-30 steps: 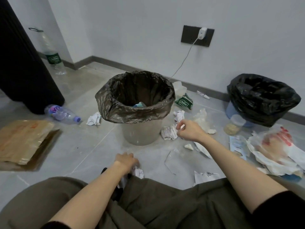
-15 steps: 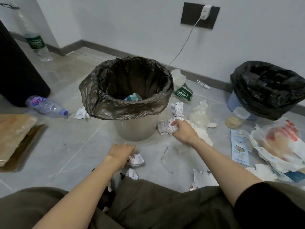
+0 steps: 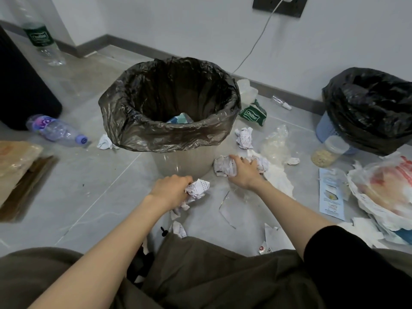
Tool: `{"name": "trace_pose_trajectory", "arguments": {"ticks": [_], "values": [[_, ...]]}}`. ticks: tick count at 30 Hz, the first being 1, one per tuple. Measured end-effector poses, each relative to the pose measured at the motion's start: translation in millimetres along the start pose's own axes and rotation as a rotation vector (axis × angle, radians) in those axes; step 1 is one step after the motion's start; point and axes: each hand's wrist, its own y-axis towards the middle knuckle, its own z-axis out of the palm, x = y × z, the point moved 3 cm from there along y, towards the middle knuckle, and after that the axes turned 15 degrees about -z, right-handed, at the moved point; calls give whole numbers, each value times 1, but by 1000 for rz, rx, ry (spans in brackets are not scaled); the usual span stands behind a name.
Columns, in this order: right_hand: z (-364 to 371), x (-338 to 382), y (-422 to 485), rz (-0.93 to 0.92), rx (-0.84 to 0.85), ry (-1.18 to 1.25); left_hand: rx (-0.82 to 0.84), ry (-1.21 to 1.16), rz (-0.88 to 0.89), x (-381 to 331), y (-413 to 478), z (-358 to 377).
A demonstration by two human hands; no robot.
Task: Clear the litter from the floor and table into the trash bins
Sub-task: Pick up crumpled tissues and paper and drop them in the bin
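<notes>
A clear bin lined with a brown bag [image 3: 169, 137] stands on the grey floor straight ahead. My left hand [image 3: 170, 190] is closed around a crumpled printed paper ball [image 3: 198, 188] just in front of the bin's base. To the right, my right hand [image 3: 244, 171] lies flat over crumpled paper [image 3: 224, 167] beside the bin, fingers spread on it and on a second wad [image 3: 263, 162]. Another paper ball [image 3: 244, 137] lies behind. A second bin with a black bag [image 3: 367, 108] stands at the far right.
Around the bins lie a purple-capped bottle [image 3: 55, 130], a white tissue [image 3: 104, 142], a green tissue pack [image 3: 253, 113], a clear plastic wrap [image 3: 275, 141], a jar [image 3: 330, 151], a leaflet [image 3: 330, 192], a red-printed plastic bag [image 3: 385, 188] and a brown paper bag [image 3: 15, 166]. My knees fill the bottom.
My left hand has lifted a paper ball from near my knees toward the bin. My right hand has dropped from mid-air onto the crumpled paper beside the bin. The view has moved closer.
</notes>
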Motion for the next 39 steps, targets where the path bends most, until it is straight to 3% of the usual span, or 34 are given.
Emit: {"name": "trace_pose_trajectory", "arguments": {"ticks": [8,13,21,24,30,33,39], "values": [[11,17,-14,-52,-1,-15,-25,-45,0,-4,-5,-13],[-19,31,-28,-43,-112,47,-82,-47,36,-10,-20,-36],[-71,49,-61,82,-366,278,-148,-94,67,-23,-49,-72],[-112,67,-101,62,-620,405,-298,-173,150,-26,-89,-109],[-162,95,-120,-72,-888,799,-430,-428,148,-4,-115,-167],[-181,120,-116,-146,-843,816,-565,-600,37,19,-109,-196],[-184,165,-91,-240,-712,674,-552,-920,-87,43,-77,-200]]}}
